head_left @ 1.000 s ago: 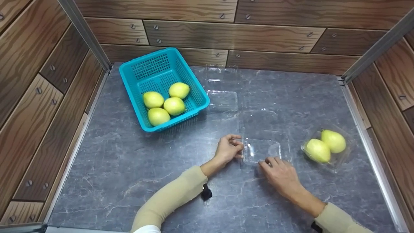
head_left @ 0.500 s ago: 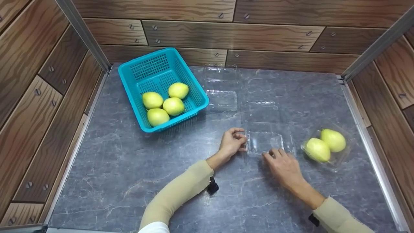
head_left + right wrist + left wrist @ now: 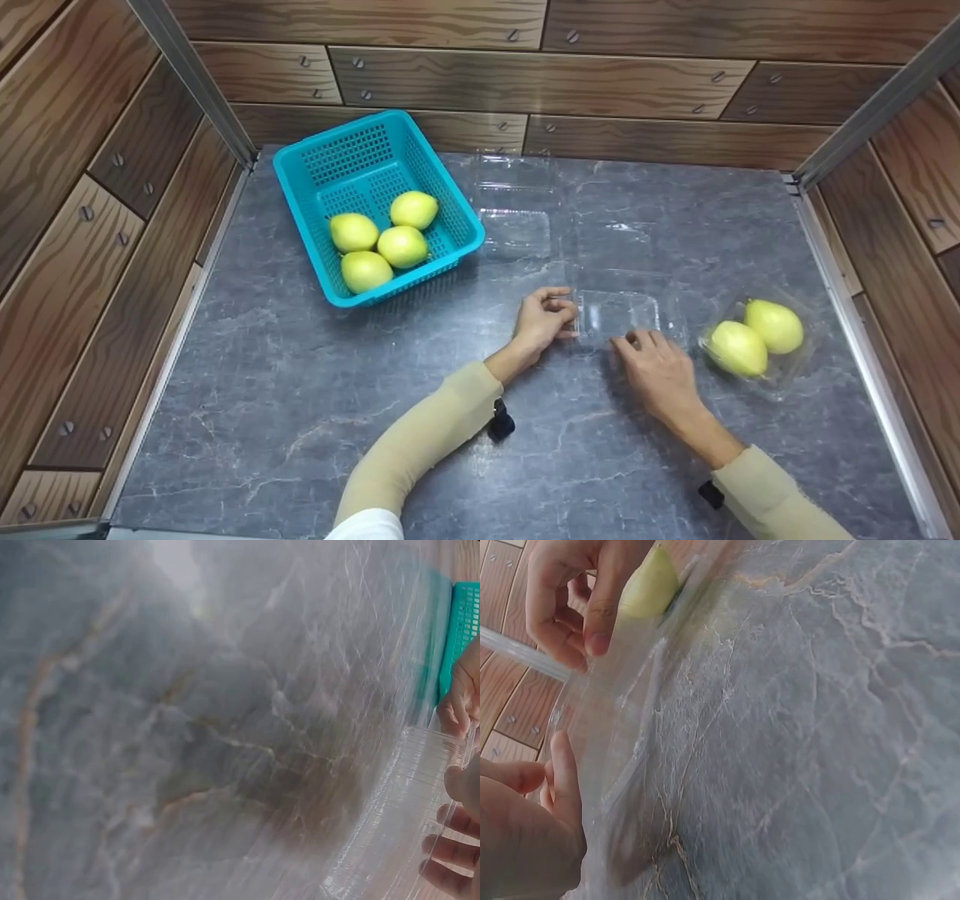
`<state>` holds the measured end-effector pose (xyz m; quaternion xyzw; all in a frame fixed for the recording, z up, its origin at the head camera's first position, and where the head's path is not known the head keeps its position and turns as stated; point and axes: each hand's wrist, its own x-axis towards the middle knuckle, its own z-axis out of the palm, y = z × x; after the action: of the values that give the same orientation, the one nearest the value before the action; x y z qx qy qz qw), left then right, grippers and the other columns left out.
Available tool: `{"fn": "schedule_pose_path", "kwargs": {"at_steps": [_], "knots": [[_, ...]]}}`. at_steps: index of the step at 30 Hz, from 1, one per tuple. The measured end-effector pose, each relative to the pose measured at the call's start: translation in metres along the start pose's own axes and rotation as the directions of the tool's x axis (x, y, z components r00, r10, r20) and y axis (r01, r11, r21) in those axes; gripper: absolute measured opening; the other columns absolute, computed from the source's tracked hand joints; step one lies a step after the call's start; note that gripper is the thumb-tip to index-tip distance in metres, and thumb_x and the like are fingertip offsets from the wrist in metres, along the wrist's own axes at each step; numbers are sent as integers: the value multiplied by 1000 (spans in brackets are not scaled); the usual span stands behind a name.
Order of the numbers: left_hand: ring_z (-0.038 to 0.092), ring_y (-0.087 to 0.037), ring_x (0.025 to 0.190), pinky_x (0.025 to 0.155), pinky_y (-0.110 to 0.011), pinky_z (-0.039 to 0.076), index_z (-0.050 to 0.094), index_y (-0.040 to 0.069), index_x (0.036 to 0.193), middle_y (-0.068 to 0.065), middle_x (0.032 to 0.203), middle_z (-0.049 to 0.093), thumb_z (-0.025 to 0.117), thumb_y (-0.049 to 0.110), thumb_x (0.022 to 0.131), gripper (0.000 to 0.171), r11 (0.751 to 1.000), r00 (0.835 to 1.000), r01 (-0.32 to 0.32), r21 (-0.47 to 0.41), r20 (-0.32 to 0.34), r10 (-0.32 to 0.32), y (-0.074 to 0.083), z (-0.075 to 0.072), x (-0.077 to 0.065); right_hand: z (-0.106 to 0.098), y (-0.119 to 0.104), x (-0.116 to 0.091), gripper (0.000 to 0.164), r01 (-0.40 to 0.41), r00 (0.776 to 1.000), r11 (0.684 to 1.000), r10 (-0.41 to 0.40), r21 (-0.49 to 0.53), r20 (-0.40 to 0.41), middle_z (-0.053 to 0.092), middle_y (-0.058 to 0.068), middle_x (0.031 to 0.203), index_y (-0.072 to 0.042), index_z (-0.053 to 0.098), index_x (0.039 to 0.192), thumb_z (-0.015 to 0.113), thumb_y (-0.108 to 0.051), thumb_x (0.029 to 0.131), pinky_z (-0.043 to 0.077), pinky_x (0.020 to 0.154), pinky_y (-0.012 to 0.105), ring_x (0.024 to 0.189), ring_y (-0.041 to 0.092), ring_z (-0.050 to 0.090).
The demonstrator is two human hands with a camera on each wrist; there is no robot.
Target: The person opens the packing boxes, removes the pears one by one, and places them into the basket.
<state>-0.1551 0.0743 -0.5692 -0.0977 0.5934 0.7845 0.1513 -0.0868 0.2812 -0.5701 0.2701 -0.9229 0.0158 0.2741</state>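
An open clear plastic clamshell container (image 3: 619, 311) sits between the two hands in the head view, its lid folded back on the far side. My left hand (image 3: 544, 322) pinches its left rim. At the near edge, my right hand (image 3: 660, 371) grips the rim, with the thumb (image 3: 461, 784) on one side and fingers on the other in the right wrist view. From the left wrist, the see-through wall (image 3: 637, 727) stands close above the table. To the right, another clear container (image 3: 772, 381) holds two yellow-green pears (image 3: 739, 349).
A teal plastic basket (image 3: 459, 187) with several pears (image 3: 366, 271) stands at the back left. Beside it lies another open clear container (image 3: 516, 232). Wood-patterned walls (image 3: 540, 82) and metal rails (image 3: 862, 375) border the grey marbled tabletop (image 3: 300, 390).
Both hands have moved the clear container away from the person and slightly to the right. The basket and the pears stay where they were.
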Motion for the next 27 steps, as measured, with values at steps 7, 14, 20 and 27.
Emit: {"fn": "schedule_pose_path", "kwargs": {"at_steps": [7,14,20,27], "knots": [[73,-19,77,67,-29,68,65,-6,131,-1,91,68,70,-10,90,42,999,1000,10,-31,-4,-10,0,5,3,6,6,9,9,-59,998,998,59,-16,28,70,15,94,-10,73,102,68,-13,95,56,54,45,79,34,67],[77,-29,85,72,-32,69,64,-8,133,-4,94,67,72,-11,89,45,997,1000,24,-76,4,-23,1,8,12,15,12,15,12,-93,996,996,93,-17,2,70,16,94,-10,75,104,69,-11,94,56,55,46,81,36,67],[71,-16,81,71,-30,68,63,-10,133,-2,91,64,70,-14,89,46,995,1000,3,-104,-14,-5,3,11,19,24,18,23,14,-113,993,994,113,-1,-14,71,16,95,-10,76,105,70,-8,93,56,55,46,82,37,67],[69,-15,82,72,-29,68,61,-11,135,-1,93,62,70,-13,89,47,993,999,-18,-114,-31,15,5,12,30,31,21,36,10,-151,988,988,151,15,-27,69,14,93,-10,74,103,70,-17,97,54,53,48,80,38,66]]}}
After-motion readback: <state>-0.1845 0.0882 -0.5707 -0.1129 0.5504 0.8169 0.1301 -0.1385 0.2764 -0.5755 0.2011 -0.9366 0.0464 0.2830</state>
